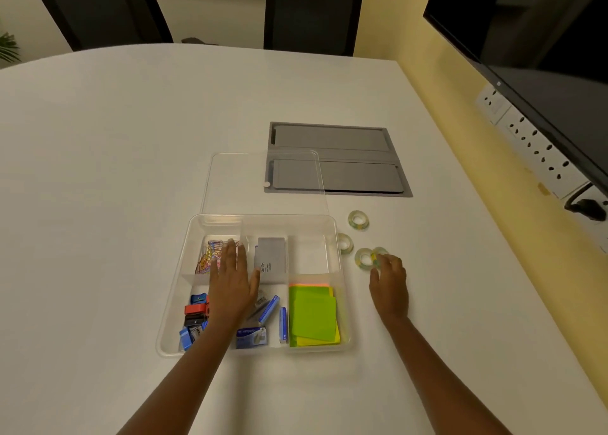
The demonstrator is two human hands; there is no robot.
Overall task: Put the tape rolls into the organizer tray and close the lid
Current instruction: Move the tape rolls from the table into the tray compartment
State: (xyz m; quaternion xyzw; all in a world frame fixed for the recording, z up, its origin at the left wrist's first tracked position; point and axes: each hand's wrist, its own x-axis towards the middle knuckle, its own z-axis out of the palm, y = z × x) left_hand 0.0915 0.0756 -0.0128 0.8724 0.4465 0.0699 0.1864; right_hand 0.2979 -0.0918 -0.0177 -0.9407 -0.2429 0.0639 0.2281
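**Tape rolls outside tray, lid off**

Left hand (230,280) lies flat and released over the tray (171,303). Right hand (388,280) has its fingers on one of four rolls (364,258) on the table (131,138), right of the tray; firm grasp unclear. Lid (237,184) lies behind.

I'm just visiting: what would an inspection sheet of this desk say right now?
Surface: white table with a grey hatch panel.
Job's things: four clear tape rolls on the table right of the clear plastic organizer tray; clear lid lies off, behind the tray.
Clutter: in the tray, coloured paper clips, green sticky notes, grey box; top right compartment empty.
Grippers: left hand flat over the tray; right hand fingers at a roll.
Cables: black plug in wall sockets.
Surroundings: dark monitor, chairs.
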